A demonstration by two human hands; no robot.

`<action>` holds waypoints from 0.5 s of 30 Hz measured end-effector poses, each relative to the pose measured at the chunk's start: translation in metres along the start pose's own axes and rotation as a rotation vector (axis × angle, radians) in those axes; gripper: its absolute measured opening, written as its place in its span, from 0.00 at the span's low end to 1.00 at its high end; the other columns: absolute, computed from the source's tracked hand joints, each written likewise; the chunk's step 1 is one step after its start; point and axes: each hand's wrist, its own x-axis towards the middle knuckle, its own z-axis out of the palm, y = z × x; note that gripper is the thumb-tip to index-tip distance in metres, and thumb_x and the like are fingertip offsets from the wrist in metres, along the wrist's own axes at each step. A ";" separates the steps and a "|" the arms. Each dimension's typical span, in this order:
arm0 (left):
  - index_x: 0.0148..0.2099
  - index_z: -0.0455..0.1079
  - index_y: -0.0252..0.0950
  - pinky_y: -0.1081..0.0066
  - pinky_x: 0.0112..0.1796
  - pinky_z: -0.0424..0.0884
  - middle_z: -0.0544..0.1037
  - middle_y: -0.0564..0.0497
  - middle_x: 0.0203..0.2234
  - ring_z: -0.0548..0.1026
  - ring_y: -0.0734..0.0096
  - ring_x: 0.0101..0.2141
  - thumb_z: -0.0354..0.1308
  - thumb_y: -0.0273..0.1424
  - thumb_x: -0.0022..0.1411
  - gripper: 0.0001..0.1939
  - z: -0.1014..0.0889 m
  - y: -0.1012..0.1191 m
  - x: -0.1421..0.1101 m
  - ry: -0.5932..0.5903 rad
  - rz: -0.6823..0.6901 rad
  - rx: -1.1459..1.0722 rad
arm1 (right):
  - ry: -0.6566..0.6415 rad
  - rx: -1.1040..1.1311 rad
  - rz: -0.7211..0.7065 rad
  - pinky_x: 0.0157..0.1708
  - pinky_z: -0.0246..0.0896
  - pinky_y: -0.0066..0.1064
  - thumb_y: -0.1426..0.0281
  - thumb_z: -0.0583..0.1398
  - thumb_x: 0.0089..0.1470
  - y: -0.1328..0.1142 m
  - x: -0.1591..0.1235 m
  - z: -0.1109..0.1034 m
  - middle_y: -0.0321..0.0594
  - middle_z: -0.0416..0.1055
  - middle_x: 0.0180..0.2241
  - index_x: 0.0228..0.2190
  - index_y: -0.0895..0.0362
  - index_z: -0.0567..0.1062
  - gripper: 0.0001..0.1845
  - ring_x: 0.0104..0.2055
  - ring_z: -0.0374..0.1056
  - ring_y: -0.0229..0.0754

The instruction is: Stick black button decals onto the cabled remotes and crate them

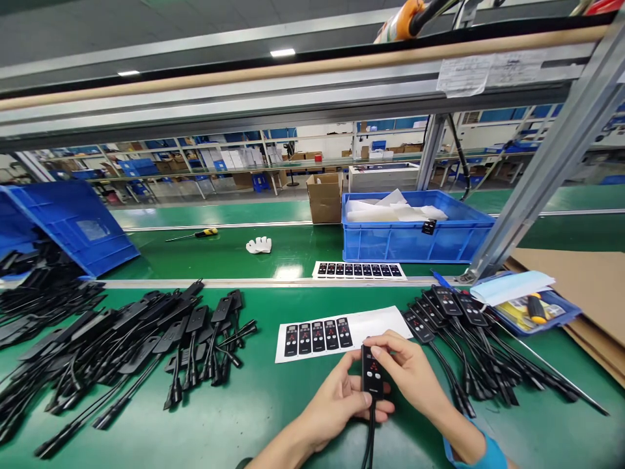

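Observation:
A black controller (pixel 373 385) with two cables hanging from its lower end is between my hands, its labelled face with red marks and two white buttons turned up. Fingers of my left hand (pixel 336 397) wrap round its lower part and back. My right hand (pixel 407 366) grips the upper end, thumb pressed on the face near the top edge. Just beyond lies a white label sheet (pixel 375 326) with several black stickers (pixel 318 336) on its left part; the right part is bare backing. Labelled controllers (pixel 446 301) are piled at the right.
Controllers without visible face labels (pixel 131 319) are heaped at the left, beside a tilted blue crate (pixel 73 218). A second label sheet (pixel 359 270) lies behind, before a blue bin (pixel 415 240) of paper. A screwdriver (pixel 208 232), a white glove (pixel 258 245) and a small tray (pixel 561 312) are also there.

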 end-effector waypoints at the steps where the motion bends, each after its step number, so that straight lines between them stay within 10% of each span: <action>1: 0.55 0.54 0.37 0.59 0.41 0.72 0.76 0.40 0.40 0.78 0.56 0.38 0.65 0.32 0.50 0.33 0.000 -0.001 0.000 0.003 0.003 0.001 | 0.002 -0.012 -0.006 0.29 0.61 0.31 0.61 0.57 0.55 0.001 0.000 0.000 0.40 0.68 0.29 0.35 0.55 0.78 0.13 0.31 0.66 0.41; 15: 0.54 0.55 0.39 0.63 0.40 0.72 0.76 0.45 0.37 0.78 0.60 0.37 0.66 0.36 0.51 0.32 0.000 -0.004 0.000 -0.007 0.021 0.038 | 0.075 -0.131 -0.046 0.22 0.57 0.26 0.64 0.58 0.54 0.007 -0.002 0.002 0.34 0.61 0.24 0.46 0.56 0.75 0.18 0.23 0.58 0.35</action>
